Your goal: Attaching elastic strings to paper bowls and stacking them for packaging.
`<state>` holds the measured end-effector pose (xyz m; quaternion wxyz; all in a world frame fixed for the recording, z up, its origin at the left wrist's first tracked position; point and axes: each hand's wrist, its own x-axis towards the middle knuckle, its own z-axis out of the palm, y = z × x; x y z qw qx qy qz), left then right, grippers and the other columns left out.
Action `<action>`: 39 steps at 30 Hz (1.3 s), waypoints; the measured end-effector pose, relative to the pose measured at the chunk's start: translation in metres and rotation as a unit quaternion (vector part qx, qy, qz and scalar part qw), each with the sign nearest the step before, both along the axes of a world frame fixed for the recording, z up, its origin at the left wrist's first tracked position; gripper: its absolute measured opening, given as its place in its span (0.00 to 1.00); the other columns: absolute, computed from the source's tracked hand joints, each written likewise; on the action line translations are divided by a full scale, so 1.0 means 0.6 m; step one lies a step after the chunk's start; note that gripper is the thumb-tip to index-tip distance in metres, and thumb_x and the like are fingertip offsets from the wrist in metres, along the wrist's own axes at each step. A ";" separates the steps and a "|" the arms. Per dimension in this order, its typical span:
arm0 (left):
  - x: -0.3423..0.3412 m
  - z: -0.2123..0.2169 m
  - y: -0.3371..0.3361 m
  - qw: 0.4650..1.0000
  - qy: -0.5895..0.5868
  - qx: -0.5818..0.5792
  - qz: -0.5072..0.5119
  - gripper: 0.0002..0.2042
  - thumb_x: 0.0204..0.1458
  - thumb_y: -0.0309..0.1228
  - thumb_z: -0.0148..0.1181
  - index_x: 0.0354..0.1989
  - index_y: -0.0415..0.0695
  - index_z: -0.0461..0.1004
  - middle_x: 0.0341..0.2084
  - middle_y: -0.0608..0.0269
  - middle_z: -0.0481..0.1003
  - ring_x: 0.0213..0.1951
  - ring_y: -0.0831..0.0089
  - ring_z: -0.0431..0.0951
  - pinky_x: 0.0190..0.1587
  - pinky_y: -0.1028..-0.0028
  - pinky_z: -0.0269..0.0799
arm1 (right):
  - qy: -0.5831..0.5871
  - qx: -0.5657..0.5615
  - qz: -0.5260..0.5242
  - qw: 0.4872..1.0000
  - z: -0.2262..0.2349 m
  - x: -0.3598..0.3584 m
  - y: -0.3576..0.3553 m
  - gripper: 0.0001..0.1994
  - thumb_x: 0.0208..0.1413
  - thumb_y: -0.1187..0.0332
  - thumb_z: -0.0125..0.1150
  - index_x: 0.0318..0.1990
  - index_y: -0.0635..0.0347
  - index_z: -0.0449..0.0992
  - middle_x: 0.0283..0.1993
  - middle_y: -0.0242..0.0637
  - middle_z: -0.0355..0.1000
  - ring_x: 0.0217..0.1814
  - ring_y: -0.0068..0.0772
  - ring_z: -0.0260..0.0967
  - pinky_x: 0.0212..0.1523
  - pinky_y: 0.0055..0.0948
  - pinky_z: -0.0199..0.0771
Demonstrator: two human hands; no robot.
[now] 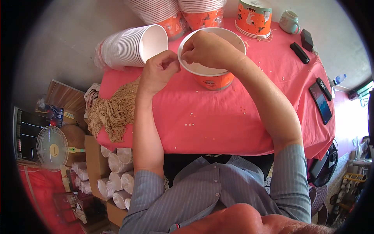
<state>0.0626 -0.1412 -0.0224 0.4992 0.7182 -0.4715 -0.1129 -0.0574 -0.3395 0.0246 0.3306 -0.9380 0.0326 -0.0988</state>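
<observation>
An orange-patterned paper bucket (214, 82) with a white rim stands upright near the far middle of the red cloth. My left hand (160, 70) is closed in a pinch just outside the left side of its rim. My right hand (208, 48) reaches over the bucket's mouth, its fingers curled together close to the same stretch of rim. What either hand pinches is too small or hidden to make out. A loose bundle of beige string (113, 111) lies beside my left forearm, at the table's left edge.
Nested white buckets (130, 45) in plastic lie at the left; wrapped orange stacks (204, 17) stand behind. Overturned buckets (254, 19) with string ends and a mug (289, 22) sit far right, a phone (320, 102) at right. Small pale beads (189, 124) dot the red tablecloth (218, 136).
</observation>
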 end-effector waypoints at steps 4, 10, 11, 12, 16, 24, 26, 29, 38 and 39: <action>0.012 0.005 0.011 1.000 0.015 -0.018 0.015 0.03 0.65 0.23 0.62 0.40 0.35 0.79 0.28 0.65 0.82 0.34 0.80 0.83 0.40 0.76 0.78 | -0.010 0.031 0.024 0.999 -0.008 0.004 -0.008 0.12 0.61 0.64 0.63 0.39 0.60 0.89 0.32 0.35 0.85 0.34 0.27 0.81 0.43 0.33 0.80; 0.024 0.008 0.022 0.978 0.011 -0.197 0.074 0.03 0.68 0.24 0.62 0.40 0.39 0.79 0.30 0.69 0.81 0.32 0.82 0.79 0.38 0.79 0.76 | 0.048 0.111 0.002 0.993 0.030 -0.013 0.010 0.15 0.66 0.59 0.62 0.50 0.58 0.88 0.32 0.35 0.84 0.34 0.27 0.82 0.40 0.33 0.81; 0.019 0.010 0.018 0.977 0.010 -0.199 0.072 0.03 0.68 0.24 0.62 0.40 0.39 0.79 0.30 0.69 0.81 0.32 0.82 0.79 0.38 0.79 0.76 | 0.040 0.122 -0.019 0.992 0.037 -0.020 0.014 0.16 0.66 0.58 0.63 0.52 0.56 0.87 0.32 0.35 0.84 0.34 0.28 0.82 0.39 0.33 0.80; 0.015 0.013 0.015 0.970 -0.027 -0.233 0.072 0.03 0.68 0.24 0.62 0.40 0.39 0.80 0.32 0.70 0.81 0.33 0.82 0.79 0.38 0.79 0.75 | 0.039 0.120 -0.020 0.992 0.033 -0.024 0.018 0.16 0.66 0.58 0.63 0.52 0.56 0.87 0.32 0.35 0.84 0.34 0.28 0.82 0.39 0.33 0.80; -0.007 0.020 -0.001 0.952 -0.149 -0.264 0.049 0.03 0.68 0.23 0.62 0.40 0.39 0.81 0.37 0.71 0.81 0.37 0.82 0.79 0.41 0.79 0.74 | -0.134 0.010 0.037 0.990 0.009 -0.016 0.021 0.14 0.64 0.57 0.69 0.51 0.51 0.89 0.33 0.40 0.83 0.34 0.31 0.81 0.39 0.30 0.78; -0.049 0.023 -0.015 0.980 0.015 -0.197 -0.003 0.14 0.73 0.33 0.60 0.58 0.36 0.79 0.40 0.64 0.84 0.40 0.82 0.80 0.41 0.79 0.75 | -0.171 0.212 0.076 0.959 0.018 -0.001 0.010 0.13 0.69 0.63 0.62 0.48 0.61 0.89 0.34 0.38 0.85 0.33 0.27 0.81 0.41 0.32 0.82; -0.051 0.015 -0.018 0.978 0.018 -0.208 -0.005 0.14 0.73 0.34 0.60 0.56 0.36 0.81 0.36 0.65 0.84 0.37 0.82 0.80 0.38 0.80 0.73 | -0.168 0.230 0.063 0.956 0.024 -0.009 0.017 0.14 0.71 0.62 0.61 0.49 0.62 0.88 0.33 0.37 0.84 0.32 0.26 0.80 0.40 0.31 0.82; -0.048 0.016 -0.011 0.989 0.019 -0.146 0.019 0.13 0.73 0.34 0.61 0.52 0.36 0.83 0.31 0.67 0.83 0.32 0.84 0.77 0.34 0.80 0.71 | -0.156 0.264 0.034 0.951 0.036 -0.013 0.016 0.16 0.73 0.60 0.60 0.49 0.64 0.88 0.32 0.34 0.83 0.31 0.23 0.79 0.36 0.28 0.82; -0.039 0.042 0.000 0.983 0.090 -0.151 0.053 0.10 0.71 0.33 0.64 0.47 0.38 0.84 0.25 0.73 0.78 0.27 0.87 0.71 0.30 0.81 0.67 | -0.222 0.381 -0.041 0.897 0.057 -0.019 -0.016 0.16 0.72 0.59 0.60 0.41 0.62 0.86 0.31 0.32 0.82 0.27 0.21 0.78 0.31 0.26 0.79; -0.039 0.048 0.000 0.983 0.087 -0.152 0.053 0.10 0.71 0.33 0.64 0.47 0.38 0.84 0.25 0.73 0.78 0.27 0.87 0.71 0.30 0.81 0.67 | -0.225 0.380 -0.039 0.896 0.068 -0.022 -0.018 0.16 0.72 0.59 0.60 0.41 0.62 0.86 0.31 0.32 0.82 0.27 0.21 0.78 0.31 0.26 0.79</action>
